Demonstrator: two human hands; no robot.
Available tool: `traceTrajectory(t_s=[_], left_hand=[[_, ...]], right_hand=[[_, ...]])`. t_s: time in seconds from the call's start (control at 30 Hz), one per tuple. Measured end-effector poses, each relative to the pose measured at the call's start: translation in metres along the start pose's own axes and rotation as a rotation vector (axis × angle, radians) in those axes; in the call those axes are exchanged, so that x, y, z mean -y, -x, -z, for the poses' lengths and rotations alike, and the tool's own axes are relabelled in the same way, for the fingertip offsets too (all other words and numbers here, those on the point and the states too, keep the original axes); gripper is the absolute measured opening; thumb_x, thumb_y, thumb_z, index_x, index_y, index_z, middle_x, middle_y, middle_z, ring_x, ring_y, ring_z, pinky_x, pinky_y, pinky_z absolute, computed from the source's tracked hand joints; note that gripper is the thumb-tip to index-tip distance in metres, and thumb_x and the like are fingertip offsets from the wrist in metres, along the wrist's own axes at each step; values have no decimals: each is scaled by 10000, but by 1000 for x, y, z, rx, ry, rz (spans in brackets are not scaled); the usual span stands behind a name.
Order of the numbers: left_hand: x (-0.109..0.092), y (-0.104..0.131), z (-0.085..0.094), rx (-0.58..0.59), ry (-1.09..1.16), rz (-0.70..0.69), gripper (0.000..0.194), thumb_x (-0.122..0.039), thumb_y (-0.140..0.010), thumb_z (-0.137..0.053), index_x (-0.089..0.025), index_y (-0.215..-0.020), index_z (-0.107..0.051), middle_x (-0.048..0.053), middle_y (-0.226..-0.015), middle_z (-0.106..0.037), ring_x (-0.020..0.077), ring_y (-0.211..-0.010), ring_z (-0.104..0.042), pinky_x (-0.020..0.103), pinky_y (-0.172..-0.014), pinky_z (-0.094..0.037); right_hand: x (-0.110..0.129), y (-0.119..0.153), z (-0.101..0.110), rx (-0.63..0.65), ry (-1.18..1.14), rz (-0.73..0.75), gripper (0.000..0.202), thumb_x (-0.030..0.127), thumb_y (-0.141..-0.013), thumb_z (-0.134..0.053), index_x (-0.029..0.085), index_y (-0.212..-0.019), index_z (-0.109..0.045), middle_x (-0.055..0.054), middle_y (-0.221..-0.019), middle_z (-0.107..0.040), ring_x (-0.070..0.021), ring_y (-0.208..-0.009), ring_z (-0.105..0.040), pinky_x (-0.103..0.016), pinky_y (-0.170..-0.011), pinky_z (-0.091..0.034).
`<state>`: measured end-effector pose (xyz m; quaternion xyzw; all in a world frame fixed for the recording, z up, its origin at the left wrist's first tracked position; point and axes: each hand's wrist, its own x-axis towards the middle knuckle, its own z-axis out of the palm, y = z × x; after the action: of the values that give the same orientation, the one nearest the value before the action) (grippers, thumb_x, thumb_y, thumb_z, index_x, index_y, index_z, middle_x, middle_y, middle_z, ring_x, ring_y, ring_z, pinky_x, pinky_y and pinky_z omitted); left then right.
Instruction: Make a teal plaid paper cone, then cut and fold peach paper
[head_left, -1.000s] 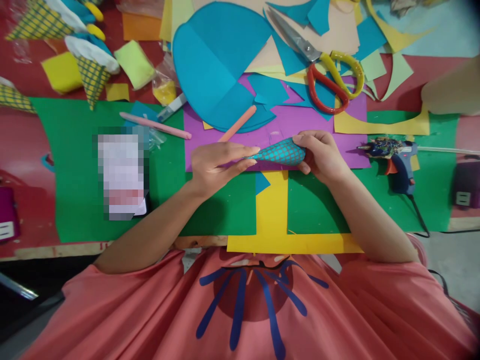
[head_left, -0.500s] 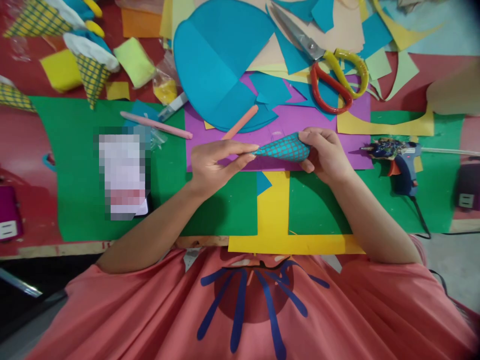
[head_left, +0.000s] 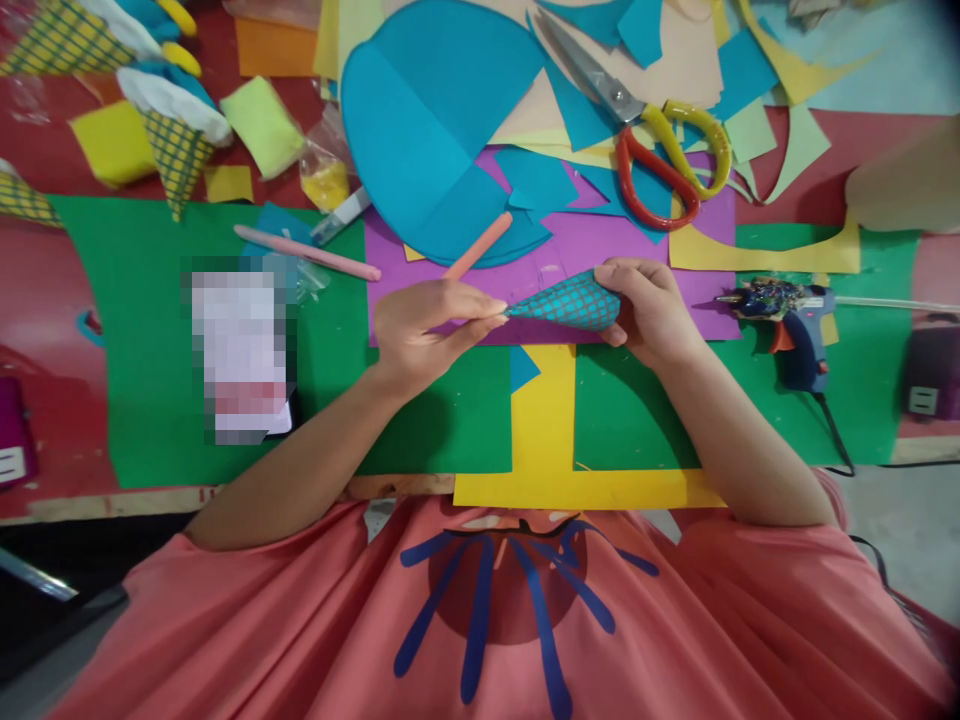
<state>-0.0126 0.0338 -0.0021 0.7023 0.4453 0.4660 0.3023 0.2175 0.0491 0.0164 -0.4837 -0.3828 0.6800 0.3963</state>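
Note:
A teal cone with a dark checked pattern (head_left: pixel 568 303) lies sideways in the air between both hands, its point to the left. The thumb and forefinger of my left hand (head_left: pixel 427 325) pinch the narrow tip. My right hand (head_left: pixel 651 305) grips the wide end, with the thumb on top and fingers tucked behind or inside; which of these I cannot tell. An orange pen-like stick (head_left: pixel 481 245) shows just beyond my left hand. Below the cone is a purple sheet (head_left: pixel 705 305) on the green mat (head_left: pixel 442 430).
Scissors (head_left: pixel 637 130) with red and yellow handles lie at the back. A corded glue gun (head_left: pixel 802 330) is on the right. Teal discs (head_left: pixel 420 110), a pink pen (head_left: pixel 307 252), a phone (head_left: pixel 244 350), a yellow strip (head_left: pixel 544 430) and checked cones (head_left: pixel 176 155) lie around.
The view has shifted slightly. The cone's tip points a little lower, and more of its checked side shows. Both hands keep their hold on it.

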Motion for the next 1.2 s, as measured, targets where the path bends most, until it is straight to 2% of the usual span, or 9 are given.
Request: traceTrajectory(t_s=[0.17, 0.3, 0.4, 0.6, 0.73, 0.87, 0.97, 1.1, 1.2], left_hand=[[-1, -2, 3, 33, -117, -349, 139, -353, -899, -628, -277, -836, -725, -41, -765, -760, 108, -709, -720, 203, -643, -552], [-3, -2, 6, 90, -297, -412, 225, -376, -951, -550, -238, -859, -702, -45, -765, -756, 93, -739, -724, 174, -678, -543], [-6, -2, 4, 55, -287, -466, 161, -324, -938, -581, -227, -858, -682, -52, -759, -756, 90, -724, -726, 172, -681, -553], [-6, 0, -3, -72, -175, -413, 77, -278, -891, -647, -227, -917, -697, -37, -819, -770, 100, -736, -732, 181, -683, -582], [-5, 4, -2, -26, -202, -324, 181, -313, -884, -665, -235, -1038, -722, -26, -924, -780, 110, -799, -740, 171, -740, -577], [-2, 6, -2, 46, -255, -205, 324, -462, -921, -575, -216, -1076, -716, 6, -985, -775, 140, -835, -742, 216, -747, -593], [1, 5, -4, 63, -292, -261, 279, -437, -928, -575, -223, -1016, -731, -2, -941, -779, 131, -814, -742, 212, -741, -593], [1, 5, -5, 43, -324, -350, 233, -379, -944, -572, -218, -998, -731, 0, -910, -781, 124, -810, -742, 203, -736, -587], [-2, 7, -2, 127, -423, -329, 298, -393, -980, -498, -213, -1010, -734, 21, -933, -779, 135, -851, -740, 215, -740, -585]], right_hand=[[2, -2, 1, 22, -29, -10, 290, 313, -681, -710, 200, -514, -501, 81, -408, -406, -31, -268, -326, -182, -237, -214], [2, -2, 2, 43, -28, -36, 274, 292, -694, -684, 198, -520, -494, 86, -405, -384, -22, -277, -298, -174, -246, -210], [2, -2, 3, 53, -13, -40, 255, 282, -713, -662, 196, -535, -501, 87, -411, -372, -18, -289, -285, -168, -249, -203], [-1, -3, 4, 86, -5, 28, 359, 355, -758, -693, 206, -551, -440, 83, -448, -383, -24, -315, -348, -161, -269, -278], [-5, -3, 6, 119, -3, 59, 431, 453, -746, -735, 206, -560, -435, 76, -482, -420, -38, -342, -432, -163, -290, -309], [-11, -1, 6, 145, 46, 68, 362, 467, -765, -732, 190, -623, -547, 73, -526, -446, -32, -381, -444, -163, -342, -350], [-15, 1, 5, 129, 104, 105, 330, 476, -783, -710, 187, -653, -618, 54, -561, -497, -56, -461, -482, -191, -433, -422], [-16, 4, 0, 115, 148, 272, 385, 480, -813, -680, 194, -564, -611, 31, -619, -507, -93, -623, -511, -245, -620, -467], [-15, 9, -6, 136, 184, 300, 321, 457, -822, -679, 208, -620, -678, 21, -679, -562, -118, -717, -544, -285, -738, -473]])
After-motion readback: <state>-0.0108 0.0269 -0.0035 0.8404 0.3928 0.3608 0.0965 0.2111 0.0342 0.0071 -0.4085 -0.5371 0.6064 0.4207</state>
